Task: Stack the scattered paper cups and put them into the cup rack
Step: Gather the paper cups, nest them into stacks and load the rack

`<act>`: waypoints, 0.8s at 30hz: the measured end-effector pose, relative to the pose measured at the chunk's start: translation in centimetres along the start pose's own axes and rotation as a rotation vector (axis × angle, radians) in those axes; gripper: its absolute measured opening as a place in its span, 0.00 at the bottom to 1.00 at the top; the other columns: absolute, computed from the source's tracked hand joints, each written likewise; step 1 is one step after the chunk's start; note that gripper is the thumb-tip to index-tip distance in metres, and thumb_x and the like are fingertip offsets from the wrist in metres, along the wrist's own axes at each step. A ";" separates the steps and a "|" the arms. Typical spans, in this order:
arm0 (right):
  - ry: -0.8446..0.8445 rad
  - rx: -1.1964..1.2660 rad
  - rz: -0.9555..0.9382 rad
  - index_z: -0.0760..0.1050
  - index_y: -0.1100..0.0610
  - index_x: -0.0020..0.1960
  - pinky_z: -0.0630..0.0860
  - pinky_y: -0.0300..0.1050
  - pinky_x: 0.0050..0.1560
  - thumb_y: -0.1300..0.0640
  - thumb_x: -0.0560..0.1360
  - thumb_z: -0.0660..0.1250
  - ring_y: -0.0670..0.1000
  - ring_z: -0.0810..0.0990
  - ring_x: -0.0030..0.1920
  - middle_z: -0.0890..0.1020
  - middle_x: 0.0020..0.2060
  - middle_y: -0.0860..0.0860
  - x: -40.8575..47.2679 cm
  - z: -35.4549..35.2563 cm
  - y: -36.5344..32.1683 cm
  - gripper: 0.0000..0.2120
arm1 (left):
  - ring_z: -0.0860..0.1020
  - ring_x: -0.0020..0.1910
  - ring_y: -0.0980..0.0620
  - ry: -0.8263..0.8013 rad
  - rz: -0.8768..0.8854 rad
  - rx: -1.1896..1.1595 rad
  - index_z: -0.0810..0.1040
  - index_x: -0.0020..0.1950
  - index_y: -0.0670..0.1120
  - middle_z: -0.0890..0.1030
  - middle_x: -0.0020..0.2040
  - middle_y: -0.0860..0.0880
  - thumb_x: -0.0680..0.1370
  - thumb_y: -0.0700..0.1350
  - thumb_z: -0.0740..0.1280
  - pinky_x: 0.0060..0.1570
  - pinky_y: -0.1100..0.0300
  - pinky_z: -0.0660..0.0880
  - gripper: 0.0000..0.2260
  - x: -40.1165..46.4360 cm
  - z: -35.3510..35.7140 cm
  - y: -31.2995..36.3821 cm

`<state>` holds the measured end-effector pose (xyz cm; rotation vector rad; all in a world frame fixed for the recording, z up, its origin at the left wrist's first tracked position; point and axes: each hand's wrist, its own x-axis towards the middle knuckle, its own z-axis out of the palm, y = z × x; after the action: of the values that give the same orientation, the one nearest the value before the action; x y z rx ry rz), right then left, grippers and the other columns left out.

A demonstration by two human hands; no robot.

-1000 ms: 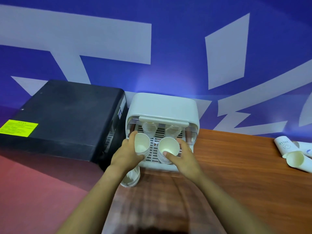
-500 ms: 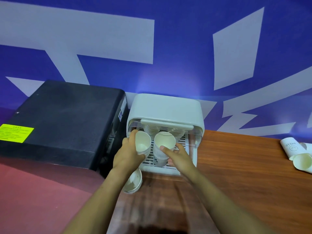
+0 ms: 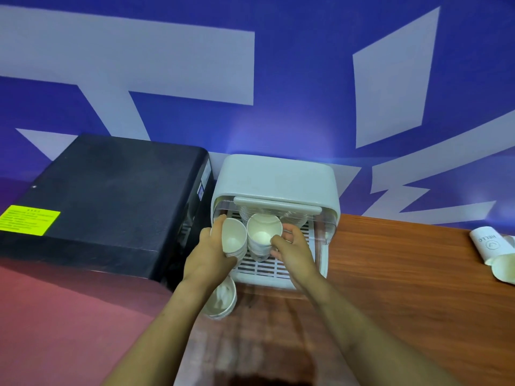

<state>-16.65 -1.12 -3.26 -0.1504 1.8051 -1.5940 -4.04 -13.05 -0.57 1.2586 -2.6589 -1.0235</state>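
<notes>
At the cup rack [image 3: 274,176] mouth, each hand grips an upright cup stack: left hand [image 3: 207,253] beside the left stack [image 3: 234,242], right hand [image 3: 292,250] beside the right stack [image 3: 260,236]

right-hand cup stack [image 3: 262,238] shifted left, deeper into rack [image 3: 278,179]

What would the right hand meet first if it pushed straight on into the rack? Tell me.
Probably the stacks of cups at the back of the cup rack. The right hand grips a cup stack and points that way; the depth between them is unclear.
</notes>
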 end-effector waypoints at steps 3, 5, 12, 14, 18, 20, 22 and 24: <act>-0.019 0.089 0.019 0.71 0.52 0.60 0.75 0.54 0.58 0.62 0.76 0.63 0.48 0.78 0.52 0.79 0.58 0.51 0.2 0.1 -0.5 0.14 | 0.78 0.44 0.46 -0.030 -0.013 0.038 0.52 0.75 0.57 0.68 0.63 0.47 0.69 0.44 0.70 0.43 0.51 0.77 0.40 0.1 -0.2 0.0; -0.060 0.053 0.036 0.69 0.52 0.65 0.76 0.49 0.53 0.60 0.77 0.64 0.47 0.77 0.54 0.77 0.59 0.48 -0.3 -0.1 -0.9 0.16 | 0.78 0.46 0.46 -0.038 -0.015 0.046 0.50 0.76 0.57 0.66 0.66 0.47 0.70 0.44 0.71 0.43 0.52 0.77 0.42 0.1 -0.4 -0.1; -0.063 -0.220 0.205 0.68 0.51 0.66 0.74 0.45 0.50 0.54 0.75 0.66 0.52 0.76 0.57 0.74 0.62 0.52 -3.1 -3.5 -0.3 0.20 | 0.68 0.64 0.45 0.094 0.100 0.106 0.59 0.74 0.54 0.63 0.71 0.50 0.70 0.48 0.71 0.56 0.51 0.74 0.35 -3.3 -0.9 0.5; -0.058 -0.250 0.231 0.70 0.52 0.62 0.74 0.44 0.44 0.55 0.76 0.66 0.51 0.77 0.52 0.76 0.59 0.52 -4.6 -5.1 0.0 0.15 | 0.67 0.65 0.44 0.125 0.142 0.101 0.63 0.73 0.53 0.63 0.72 0.49 0.71 0.47 0.71 0.58 0.51 0.73 0.32 -4.5 -0.8 1.2; -0.078 -0.337 0.260 0.70 0.54 0.61 0.71 0.40 0.39 0.56 0.77 0.64 0.51 0.77 0.49 0.77 0.57 0.53 -7.5 -8.3 0.3 0.14 | 0.68 0.66 0.47 0.119 0.268 0.019 0.68 0.70 0.52 0.66 0.70 0.51 0.72 0.47 0.71 0.63 0.54 0.69 0.28 -6.3 0.3 3.8; -0.059 -0.348 0.265 0.70 0.54 0.62 0.71 0.39 0.38 0.55 0.77 0.64 0.51 0.78 0.49 0.78 0.58 0.53 -8.5 -9.9 0.3 0.14 | 0.68 0.66 0.50 0.084 0.340 -0.018 0.68 0.70 0.51 0.68 0.68 0.51 0.72 0.47 0.71 0.64 0.57 0.66 0.27 -7.1 1.5 5.2; -0.045 -0.352 0.255 0.70 0.54 0.62 0.71 0.39 0.39 0.54 0.77 0.64 0.51 0.78 0.49 0.78 0.57 0.51 -9.4 -11.4 0.0 0.14 | 0.68 0.66 0.50 0.025 0.378 -0.026 0.68 0.70 0.51 0.68 0.67 0.51 0.72 0.48 0.70 0.64 0.57 0.67 0.26 -8.1 3.0 6.5; -0.042 -0.359 0.238 0.70 0.54 0.63 0.72 0.39 0.40 0.54 0.77 0.64 0.51 0.78 0.50 0.77 0.56 0.50 -10.3 -13.1 -0.3 0.15 | 0.68 0.66 0.49 -0.020 0.390 -0.006 0.67 0.70 0.51 0.68 0.67 0.51 0.73 0.49 0.69 0.64 0.55 0.68 0.27 -8.9 4.4 7.6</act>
<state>-16.64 14.95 1.19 -0.1269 1.9811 -1.0883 -4.48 -0.91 2.44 0.6856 -2.7536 -0.9820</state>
